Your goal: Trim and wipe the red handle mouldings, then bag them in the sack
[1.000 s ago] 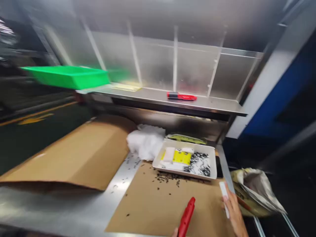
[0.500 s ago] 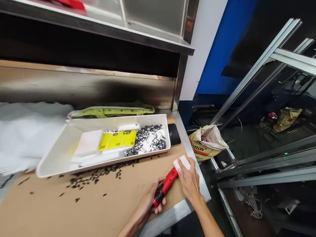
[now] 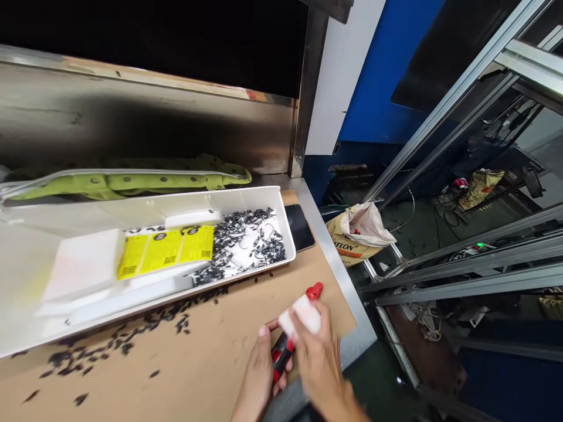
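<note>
My left hand (image 3: pixel 258 375) is closed round the lower end of a red tool with a black grip (image 3: pixel 281 353); its red tip (image 3: pixel 315 290) pokes out past my fingers. My right hand (image 3: pixel 319 360) is pinched on a small white block (image 3: pixel 299 315) and presses it against the tool's upper part. Both hands are low at the front edge of a brown cardboard sheet (image 3: pixel 197 363). A white tray (image 3: pixel 145 205) to the upper left holds yellow labels (image 3: pixel 166 252), white pieces and a heap of small black metal parts (image 3: pixel 246 240).
Loose black parts (image 3: pixel 132 334) are scattered on the cardboard below the tray. A green strip in clear plastic (image 3: pixel 127 180) lies behind the tray. A dark phone (image 3: pixel 299 228) sits by the bench's right edge. Beyond it are a paper sack (image 3: pixel 360 234) and metal rails (image 3: pixel 461 275) on the floor.
The view swung right and down from the shelf to the bench corner. My hands came together on the red tool, and the white block moved down along it toward me.
</note>
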A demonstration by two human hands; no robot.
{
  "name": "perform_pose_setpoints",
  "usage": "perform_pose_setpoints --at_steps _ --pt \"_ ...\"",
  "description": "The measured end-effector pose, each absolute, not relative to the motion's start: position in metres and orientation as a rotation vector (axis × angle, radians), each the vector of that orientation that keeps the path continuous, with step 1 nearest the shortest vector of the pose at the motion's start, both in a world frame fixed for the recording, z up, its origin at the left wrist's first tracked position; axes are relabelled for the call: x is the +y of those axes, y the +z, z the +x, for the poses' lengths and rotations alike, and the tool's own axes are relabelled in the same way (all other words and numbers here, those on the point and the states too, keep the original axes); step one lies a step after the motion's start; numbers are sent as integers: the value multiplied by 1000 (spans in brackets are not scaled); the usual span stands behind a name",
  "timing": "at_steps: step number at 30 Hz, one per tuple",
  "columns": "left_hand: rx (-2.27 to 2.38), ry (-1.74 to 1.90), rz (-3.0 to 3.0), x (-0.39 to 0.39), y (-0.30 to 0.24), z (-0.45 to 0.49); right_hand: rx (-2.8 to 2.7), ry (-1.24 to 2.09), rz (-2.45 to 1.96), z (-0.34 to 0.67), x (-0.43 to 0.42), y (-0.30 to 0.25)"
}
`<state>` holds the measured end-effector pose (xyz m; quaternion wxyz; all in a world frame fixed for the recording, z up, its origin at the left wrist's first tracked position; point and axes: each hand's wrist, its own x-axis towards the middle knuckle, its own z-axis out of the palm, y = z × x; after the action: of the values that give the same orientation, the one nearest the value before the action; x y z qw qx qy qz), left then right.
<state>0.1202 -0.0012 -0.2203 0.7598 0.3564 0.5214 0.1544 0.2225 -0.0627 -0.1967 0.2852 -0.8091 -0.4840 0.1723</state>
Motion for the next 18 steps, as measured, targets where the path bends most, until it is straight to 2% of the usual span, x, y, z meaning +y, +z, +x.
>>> perform_pose_setpoints --at_steps 7,12,18 --pt "1141 231 672 9 -213 118 -1313 487 -2099 222 -64 -200" --pt "1021 146 604 33 -198 107 -1229 348 -2161 235 -49 -199" --pt "1024 6 420 48 -192 96 -1328 438 -2189 224 -48 -199"
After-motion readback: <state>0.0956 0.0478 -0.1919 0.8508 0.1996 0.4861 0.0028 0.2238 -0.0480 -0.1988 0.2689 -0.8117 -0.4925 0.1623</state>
